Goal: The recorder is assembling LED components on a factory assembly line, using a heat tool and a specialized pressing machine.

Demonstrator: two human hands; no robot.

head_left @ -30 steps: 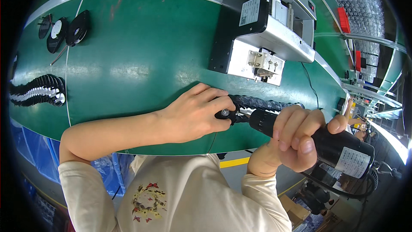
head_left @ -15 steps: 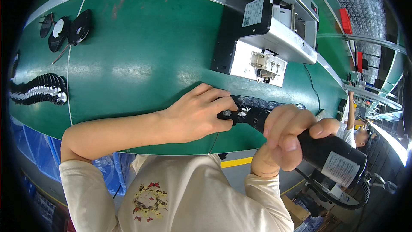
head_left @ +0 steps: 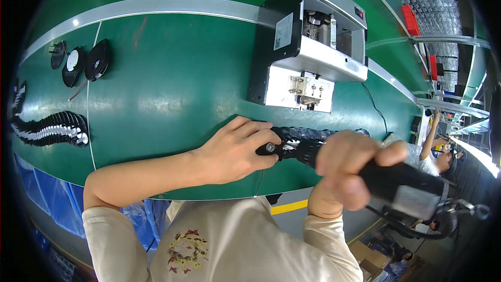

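Head view: the left hand [head_left: 242,149] is curled over the end of a ribbed black segmented assembly [head_left: 319,134], which lies on the green surface [head_left: 167,83] near the middle of its near edge. The right hand [head_left: 348,167], blurred, is wrapped around a black corded power screwdriver [head_left: 412,180], its nose pointing at the assembly just beside the left fingers. Whether the tip touches is hidden.

The likeliest trouble is a slip: the driver is tilted and gripped from one side, so the tip could skid off and strike the left fingers. Torque might also twist the assembly if the left hand's hold is too light, and lying so near the edge, it could slide off. The driver's cord [head_left: 404,230] hangs beyond that edge and could snag.

Towards the far edge stands a black-and-silver benchtop machine [head_left: 282,47], a thin cable [head_left: 377,107] trailing to its right. Near the left edge lie a curved ribbed piece [head_left: 55,129] and, nearer the far left corner, black rounded housings [head_left: 98,61]. Blue plastic sheeting [head_left: 42,177] hangs below the near edge; a yellow floor line [head_left: 289,207], red bins [head_left: 411,19] and a co-worker [head_left: 430,162] appear beyond the surface.
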